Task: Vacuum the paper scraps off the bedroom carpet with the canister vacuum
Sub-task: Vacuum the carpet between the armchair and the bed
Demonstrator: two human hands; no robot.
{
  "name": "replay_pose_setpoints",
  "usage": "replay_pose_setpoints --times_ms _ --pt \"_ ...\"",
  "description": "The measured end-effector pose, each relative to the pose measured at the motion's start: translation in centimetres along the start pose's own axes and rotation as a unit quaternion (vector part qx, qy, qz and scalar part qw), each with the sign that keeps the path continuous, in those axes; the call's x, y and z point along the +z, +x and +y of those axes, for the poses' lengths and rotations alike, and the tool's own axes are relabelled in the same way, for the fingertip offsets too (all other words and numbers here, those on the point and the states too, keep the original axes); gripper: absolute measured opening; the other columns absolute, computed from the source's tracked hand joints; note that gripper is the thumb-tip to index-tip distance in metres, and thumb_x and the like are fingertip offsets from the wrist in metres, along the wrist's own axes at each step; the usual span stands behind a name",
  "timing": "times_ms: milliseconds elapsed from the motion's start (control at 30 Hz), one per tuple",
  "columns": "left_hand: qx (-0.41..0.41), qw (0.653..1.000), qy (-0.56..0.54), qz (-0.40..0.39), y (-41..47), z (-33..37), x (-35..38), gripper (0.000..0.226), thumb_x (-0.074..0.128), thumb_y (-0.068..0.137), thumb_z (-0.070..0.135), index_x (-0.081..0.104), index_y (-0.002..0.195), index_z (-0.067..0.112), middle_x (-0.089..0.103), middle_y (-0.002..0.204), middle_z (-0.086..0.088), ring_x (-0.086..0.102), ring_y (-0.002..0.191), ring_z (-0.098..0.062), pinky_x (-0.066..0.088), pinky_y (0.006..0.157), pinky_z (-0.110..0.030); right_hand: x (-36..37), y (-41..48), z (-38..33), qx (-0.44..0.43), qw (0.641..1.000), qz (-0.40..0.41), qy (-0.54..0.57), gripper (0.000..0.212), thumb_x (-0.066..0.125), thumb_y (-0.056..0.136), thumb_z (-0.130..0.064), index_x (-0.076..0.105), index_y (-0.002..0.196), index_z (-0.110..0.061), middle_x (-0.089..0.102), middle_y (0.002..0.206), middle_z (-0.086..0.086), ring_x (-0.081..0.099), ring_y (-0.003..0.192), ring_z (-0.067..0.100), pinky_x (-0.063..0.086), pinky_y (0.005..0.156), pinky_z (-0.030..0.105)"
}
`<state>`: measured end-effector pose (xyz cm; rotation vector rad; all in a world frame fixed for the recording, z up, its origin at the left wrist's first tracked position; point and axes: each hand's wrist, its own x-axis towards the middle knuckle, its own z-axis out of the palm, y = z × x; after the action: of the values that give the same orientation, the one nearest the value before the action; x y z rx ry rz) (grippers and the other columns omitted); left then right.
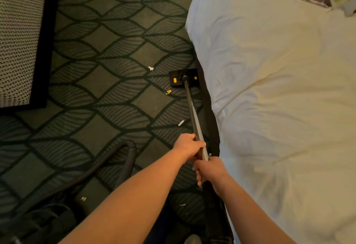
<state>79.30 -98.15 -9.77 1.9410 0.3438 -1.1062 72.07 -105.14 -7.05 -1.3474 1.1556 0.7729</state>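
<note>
On the dark leaf-patterned carpet (pixel 115 55), beside the white bed (pixel 269 89), the vacuum's black floor head (pixel 183 78) with yellow buttons rests at the end of a long grey tube (pixel 190 105). The left hand (pixel 189 146) grips the tube, and the right hand (pixel 211 170) grips it just behind. Small paper scraps (pixel 151 68) lie left of the tube.

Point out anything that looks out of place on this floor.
Litter lies scattered on the carpet: a white scrap left of the floor head, a yellow scrap nearer the camera, a second white scrap beside the wand.
</note>
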Motion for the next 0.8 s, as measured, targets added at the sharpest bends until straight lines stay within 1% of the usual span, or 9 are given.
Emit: replay_pose_setpoints --times_ms 133,233,267,333,433,500,600,733,800 --pt "-0.001 1.0 -0.001 -0.002 -2.0 -1.5 2.0 0.041 0.065 0.088 0.024 0.057 0.126 0.009 0.063 0.115 -0.009 0.062 0.099 -0.02 0.054 0.088 -0.033 -0.9 -0.7 2.9 0.001 1.0 -0.002 -0.007 0.006 0.058 0.085 0.003 0.058 0.08 0.0 0.052 0.055 0.01 0.048 0.041 0.017 0.045 0.041 0.023" --pt "0.001 1.0 0.016 0.003 -3.1 -2.4 3.2 0.022 0.064 0.088 0.025 0.063 0.107 0.014 0.063 0.11 -0.009 0.062 0.1 -0.021 0.051 0.091 -0.033 -1.5 -1.1 4.8 0.005 1.0 -0.007 -0.011 0.003 0.059 0.084 0.003 0.058 0.082 0.001 0.052 0.056 0.011 0.048 0.043 0.018 0.045 0.043 0.026" --pt "-0.001 1.0 0.017 0.003 -3.5 -2.7 3.7 0.025 0.064 0.088 0.025 0.062 0.111 0.013 0.064 0.113 -0.01 0.062 0.101 -0.021 0.05 0.091 -0.032 -1.8 -1.3 5.4 0.006 1.0 -0.009 -0.009 0.002 0.059 0.084 0.003 0.059 0.084 0.001 0.052 0.056 0.011 0.048 0.044 0.018 0.045 0.044 0.026" --pt "-0.007 1.0 0.02 0.005 -4.1 -3.4 4.7 0.041 0.063 0.089 0.025 0.056 0.126 0.008 0.063 0.119 -0.011 0.062 0.101 -0.021 0.05 0.088 -0.031 -2.3 -1.7 6.5 0.008 1.0 -0.018 -0.005 0.003 0.058 0.085 0.003 0.059 0.088 0.002 0.051 0.057 0.011 0.048 0.045 0.017 0.045 0.045 0.027" --pt "-0.006 0.999 0.033 0.013 -5.1 -4.1 5.7 0.05 0.062 0.09 0.026 0.05 0.134 0.008 0.06 0.126 -0.011 0.06 0.109 -0.022 0.048 0.09 -0.029 -2.8 -2.5 7.9 0.014 1.0 -0.025 -0.001 0.003 0.058 0.086 0.004 0.06 0.087 0.003 0.05 0.055 0.011 0.047 0.044 0.017 0.044 0.046 0.027" --pt "-0.008 0.999 0.037 0.016 -5.7 -4.6 6.3 0.05 0.062 0.09 0.025 0.05 0.135 0.008 0.059 0.128 -0.011 0.059 0.113 -0.023 0.047 0.086 -0.027 -3.0 -2.9 8.7 0.015 0.999 -0.029 -0.005 0.004 0.057 0.086 0.004 0.06 0.084 0.002 0.05 0.054 0.01 0.046 0.044 0.017 0.045 0.046 0.027" --pt "-0.01 0.999 0.037 0.019 -6.5 -5.3 7.0 0.049 0.062 0.09 0.024 0.05 0.134 0.008 0.059 0.127 -0.01 0.059 0.112 -0.023 0.047 0.082 -0.026 -3.3 -3.5 9.8 0.021 0.999 -0.038 -0.005 0.005 0.057 0.086 0.003 0.06 0.084 0.001 0.05 0.054 0.01 0.046 0.044 0.016 0.044 0.048 0.027" --pt "-0.014 0.999 0.037 0.015 -7.6 -6.3 7.9 0.047 0.063 0.089 0.025 0.052 0.133 0.01 0.06 0.125 -0.009 0.06 0.108 -0.022 0.05 0.086 -0.029 -3.6 -4.4 11.1 0.034 0.998 -0.047 -0.007 0.004 0.057 0.087 0.002 0.061 0.087 0.001 0.05 0.056 0.009 0.046 0.044 0.015 0.045 0.047 0.026" --pt "-0.017 0.999 0.037 0.011 -8.1 -6.8 8.2 0.042 0.063 0.089 0.024 0.055 0.127 0.011 0.062 0.12 -0.009 0.061 0.101 -0.022 0.053 0.086 -0.031 -3.7 -4.8 11.9 0.04 0.998 -0.046 -0.006 0.004 0.057 0.086 0.002 0.061 0.087 0.001 0.05 0.055 0.009 0.046 0.043 0.015 0.045 0.045 0.025"
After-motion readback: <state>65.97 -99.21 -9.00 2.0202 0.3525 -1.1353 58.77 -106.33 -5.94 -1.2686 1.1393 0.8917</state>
